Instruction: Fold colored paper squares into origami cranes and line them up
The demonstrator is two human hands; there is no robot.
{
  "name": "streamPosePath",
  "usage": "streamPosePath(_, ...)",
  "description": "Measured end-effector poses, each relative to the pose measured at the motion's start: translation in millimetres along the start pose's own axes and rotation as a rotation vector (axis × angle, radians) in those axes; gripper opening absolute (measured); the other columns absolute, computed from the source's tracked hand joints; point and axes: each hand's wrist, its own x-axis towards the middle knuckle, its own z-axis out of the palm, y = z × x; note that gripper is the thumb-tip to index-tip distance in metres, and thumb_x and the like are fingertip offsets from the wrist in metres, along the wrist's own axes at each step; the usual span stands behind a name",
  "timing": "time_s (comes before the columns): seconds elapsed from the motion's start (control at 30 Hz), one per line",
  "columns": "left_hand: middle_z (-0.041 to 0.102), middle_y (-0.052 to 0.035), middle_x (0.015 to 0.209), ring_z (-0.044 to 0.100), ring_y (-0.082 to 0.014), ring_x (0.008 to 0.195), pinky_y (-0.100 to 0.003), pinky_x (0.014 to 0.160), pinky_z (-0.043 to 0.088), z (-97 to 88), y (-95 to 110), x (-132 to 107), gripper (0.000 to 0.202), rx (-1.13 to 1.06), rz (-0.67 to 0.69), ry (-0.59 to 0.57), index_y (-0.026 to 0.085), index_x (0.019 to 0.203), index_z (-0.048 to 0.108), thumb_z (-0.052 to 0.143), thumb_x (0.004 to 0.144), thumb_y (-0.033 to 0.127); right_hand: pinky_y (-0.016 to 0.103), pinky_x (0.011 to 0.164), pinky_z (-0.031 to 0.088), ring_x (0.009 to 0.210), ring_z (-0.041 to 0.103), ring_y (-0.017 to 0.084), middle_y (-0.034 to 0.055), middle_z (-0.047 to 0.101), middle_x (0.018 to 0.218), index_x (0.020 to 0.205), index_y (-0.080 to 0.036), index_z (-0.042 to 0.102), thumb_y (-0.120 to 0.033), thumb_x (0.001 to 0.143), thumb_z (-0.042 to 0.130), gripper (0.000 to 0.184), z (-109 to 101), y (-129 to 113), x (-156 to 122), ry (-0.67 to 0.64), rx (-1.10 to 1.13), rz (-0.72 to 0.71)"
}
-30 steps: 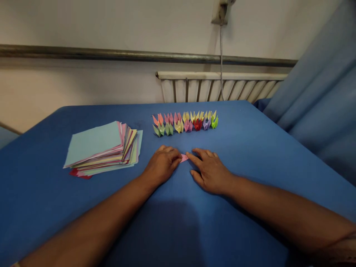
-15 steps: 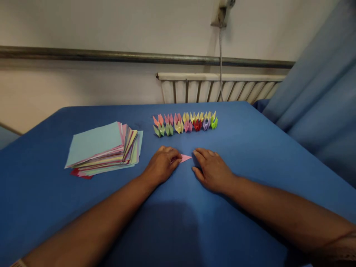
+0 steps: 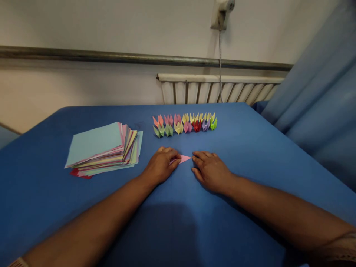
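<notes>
A small folded piece of pink paper (image 3: 185,158) lies on the blue table in front of me, its pointed tip aimed right. My left hand (image 3: 161,163) is closed on the paper's left part, thumb and fingers pinching it and hiding that end. Just past the tip, my right hand (image 3: 210,170) rests on the table, holding nothing, with its thumb apart from the fingers. Beyond both hands stand two rows of small folded paper cranes (image 3: 188,126) in pink, yellow, green, red and purple.
To the left is a thick stack of coloured paper sheets (image 3: 96,144), light blue on top. A metal rail (image 3: 111,56) and a white slatted frame (image 3: 191,78) run behind the blue table (image 3: 244,148). A cable (image 3: 220,48) hangs from a socket; a blue curtain (image 3: 319,92) is at right.
Little differs. The fingers of my right hand have shifted very slightly beside the paper's tip; my left hand keeps its hold on the pink paper.
</notes>
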Motion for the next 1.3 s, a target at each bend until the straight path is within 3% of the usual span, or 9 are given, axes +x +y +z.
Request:
streamPosePath(0.2, 0.065, -0.0029, 0.088, 0.054, -0.0195, 0.085, -0.034, 0.080, 0.040, 1.1, -0.1, -0.9, 0.012, 0.003, -0.004, 0.008, 0.020, 0.089, 0.065, 0.054, 0.086, 0.026, 0.042, 0.109, 0.034, 0.132, 0.039, 0.023, 0.0150, 0.043, 0.143, 0.135, -0.011, 0.045, -0.023, 0.090, 0.044, 0.047, 11.2, -11.0, 14.4, 0.228, 0.366, -0.059)
streamPosePath(0.33, 0.064, -0.0044, 0.090, 0.054, -0.0202, 0.087, -0.035, 0.082, 0.040, 2.8, -0.5, -0.9, 0.014, 0.007, -0.018, 0.009, 0.020, 0.094, 0.064, 0.056, 0.085, 0.026, 0.034, 0.103, 0.042, 0.118, 0.052, 0.018, 0.0133, 0.058, 0.126, 0.125, -0.012, 0.054, -0.018, 0.088, 0.044, 0.038, 24.4, -27.1, 36.8, 0.295, 0.628, 0.029)
streamPosePath(0.43, 0.063, -0.0050, 0.090, 0.054, -0.0209, 0.087, -0.035, 0.081, 0.041, 1.0, -1.6, -2.6, 0.016, 0.029, -0.041, 0.020, 0.019, 0.093, 0.063, 0.056, 0.084, 0.030, 0.035, 0.102, 0.043, 0.113, 0.055, 0.019, 0.0107, 0.061, 0.119, 0.120, -0.014, 0.058, -0.016, 0.087, 0.046, 0.035, 31.0, -28.1, 42.0, 0.223, 0.564, -0.011)
streamPosePath(0.53, 0.064, -0.0053, 0.092, 0.055, -0.0216, 0.087, -0.035, 0.079, 0.042, -6.2, -3.6, -8.6, 0.020, 0.057, -0.020, 0.016, 0.019, 0.095, 0.062, 0.056, 0.085, 0.036, 0.039, 0.107, 0.038, 0.121, 0.048, 0.021, 0.0125, 0.054, 0.130, 0.124, -0.014, 0.056, -0.019, 0.088, 0.048, 0.038, 31.3, -24.6, 35.4, 0.158, 0.439, -0.094)
streamPosePath(0.7, 0.064, -0.0080, 0.110, 0.056, -0.0230, 0.097, -0.038, 0.088, 0.042, -17.8, -4.8, -25.9, 0.030, 0.156, 0.025, 0.011, 0.019, 0.112, 0.060, 0.054, 0.088, 0.035, 0.040, 0.109, 0.034, 0.126, 0.043, 0.024, 0.0164, 0.048, 0.136, 0.132, -0.008, 0.050, -0.024, 0.091, 0.044, 0.045, 26.1, -27.6, 27.0, 0.088, 0.271, -0.117)
streamPosePath(0.83, 0.056, -0.0066, 0.133, 0.048, -0.0236, 0.121, -0.040, 0.102, 0.036, -17.1, -1.7, -40.3, 0.038, 0.232, 0.085, 0.005, 0.023, 0.130, 0.052, 0.045, 0.094, 0.032, 0.041, 0.108, 0.035, 0.126, 0.043, 0.024, 0.0161, 0.047, 0.138, 0.136, -0.010, 0.047, -0.023, 0.091, 0.043, 0.046, 25.5, -30.3, 28.7, 0.087, 0.212, -0.127)
streamPosePath(1.03, 0.057, -0.0096, 0.133, 0.048, -0.0259, 0.125, -0.044, 0.105, 0.035, -16.4, 2.0, -55.1, 0.039, 0.347, 0.025, -0.038, 0.018, 0.130, 0.053, 0.042, 0.094, 0.030, 0.038, 0.109, 0.034, 0.126, 0.044, 0.023, 0.0188, 0.051, 0.135, 0.132, -0.005, 0.050, -0.022, 0.093, 0.042, 0.043, 24.4, -30.0, 28.5, 0.073, 0.155, -0.196)
streamPosePath(1.13, 0.047, -0.0114, 0.143, 0.038, -0.0271, 0.134, -0.045, 0.107, 0.033, -14.1, 6.9, -55.1, 0.047, 0.340, -0.016, -0.013, 0.016, 0.138, 0.043, 0.043, 0.094, 0.033, 0.038, 0.107, 0.036, 0.124, 0.045, 0.023, 0.0175, 0.052, 0.134, 0.132, -0.006, 0.050, -0.020, 0.092, 0.043, 0.043, 24.0, -31.7, 28.3, 0.083, 0.155, -0.194)
streamPosePath(1.3, 0.035, -0.0153, 0.150, 0.030, -0.0267, 0.140, -0.043, 0.111, 0.027, -8.0, 9.5, -53.2, 0.064, 0.279, 0.072, -0.148, 0.013, 0.144, 0.031, 0.049, 0.090, 0.043, 0.037, 0.106, 0.038, 0.122, 0.046, 0.022, 0.0151, 0.054, 0.132, 0.133, -0.009, 0.050, -0.019, 0.092, 0.042, 0.043, 23.8, -32.9, 28.9, 0.098, 0.178, -0.207)
